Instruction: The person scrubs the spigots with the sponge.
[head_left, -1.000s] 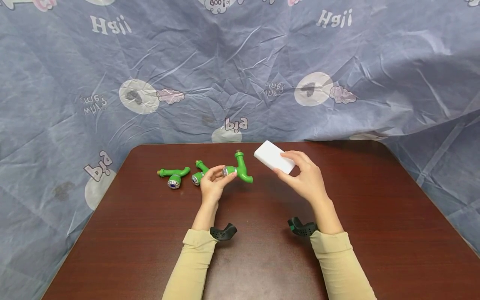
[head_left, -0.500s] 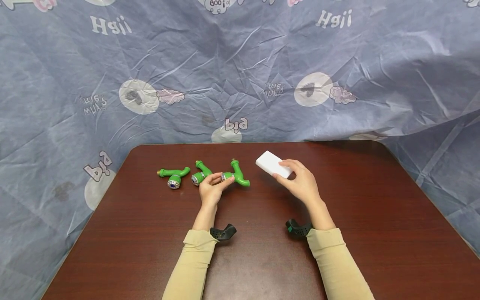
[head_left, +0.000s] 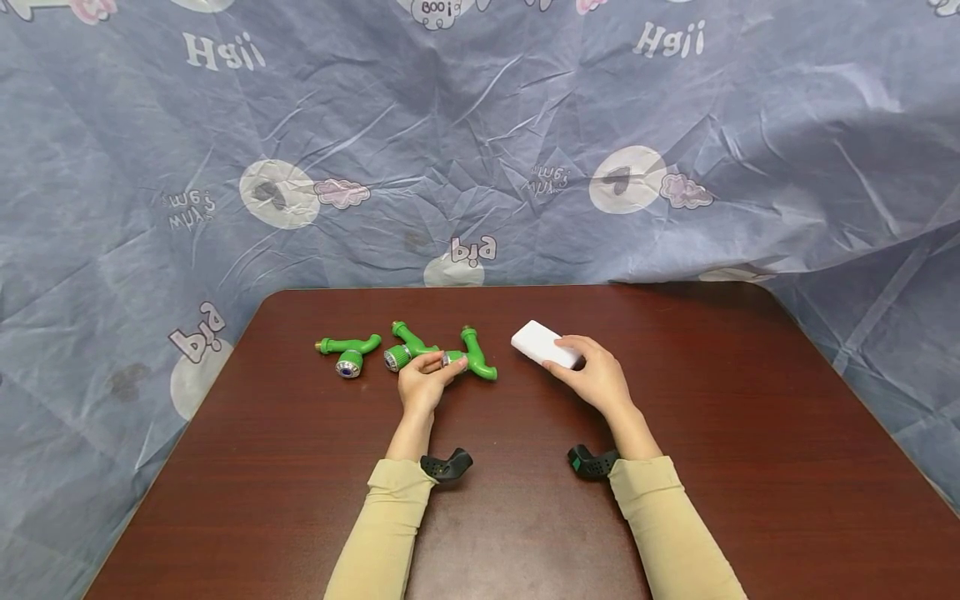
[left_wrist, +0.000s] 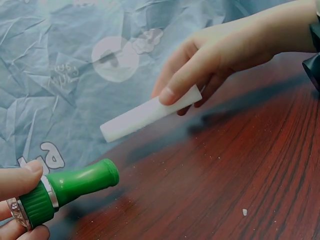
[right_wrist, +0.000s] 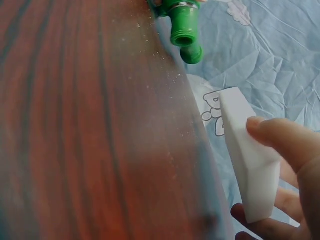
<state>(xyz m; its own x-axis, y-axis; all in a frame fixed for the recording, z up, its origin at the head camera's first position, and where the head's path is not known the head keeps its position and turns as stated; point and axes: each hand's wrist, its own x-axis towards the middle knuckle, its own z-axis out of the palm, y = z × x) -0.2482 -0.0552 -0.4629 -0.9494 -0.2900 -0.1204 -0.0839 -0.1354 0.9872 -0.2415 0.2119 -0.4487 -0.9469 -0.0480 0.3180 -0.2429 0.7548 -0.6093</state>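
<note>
My left hand (head_left: 422, 388) pinches a green faucet (head_left: 477, 357) by its ribbed, silver-ringed knob, low over the table. In the left wrist view the faucet's spout (left_wrist: 85, 180) points away from the fingers, with the thumb on top of the knob. To the right, my right hand (head_left: 600, 380) grips a white rectangular sponge block (head_left: 538, 340) by its near end, thumb on one side and fingers on the other. The right wrist view shows the sponge (right_wrist: 247, 145) tilted above the tabletop. A gap separates sponge and faucet.
Two more green faucets lie left of my left hand: one (head_left: 407, 343) just beside the fingers, another (head_left: 351, 350) farther left. The dark red-brown table (head_left: 517, 500) ends at a blue-grey printed cloth (head_left: 480, 167) behind it. Each wrist wears a black strap mount.
Both hands have lowered toward the table, the left with the faucet and the right with the sponge. The right hand has also shifted slightly left. The two other faucets stay put.
</note>
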